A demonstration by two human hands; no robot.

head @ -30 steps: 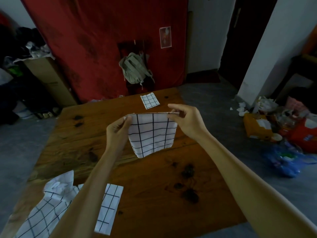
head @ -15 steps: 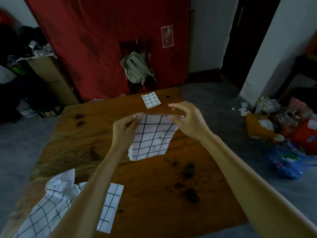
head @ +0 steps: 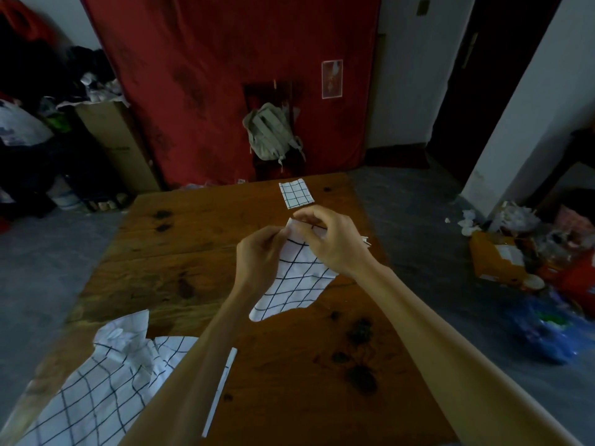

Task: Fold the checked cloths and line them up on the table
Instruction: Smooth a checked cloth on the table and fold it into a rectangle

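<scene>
A white cloth with black checks [head: 294, 281] hangs in the air over the middle of the wooden table [head: 180, 252]. My left hand [head: 257, 255] pinches its upper left edge. My right hand [head: 331, 241] grips the top edge close beside the left, and the two hands almost touch. The cloth's lower corner droops toward the tabletop. One small folded checked cloth [head: 295, 194] lies flat near the table's far edge. A loose pile of unfolded checked cloths [head: 106, 381] sits at the near left corner, partly behind my left forearm.
A chair with a grey-green backpack [head: 272, 133] stands behind the table's far edge against a red hanging. Cardboard boxes and clutter fill the left side. Bags and litter [head: 531, 262] lie on the floor to the right.
My hands have come together from about a cloth's width apart, bringing the top corners toward each other. The cloth now hangs narrower and skewed, its lower corner swung left.
</scene>
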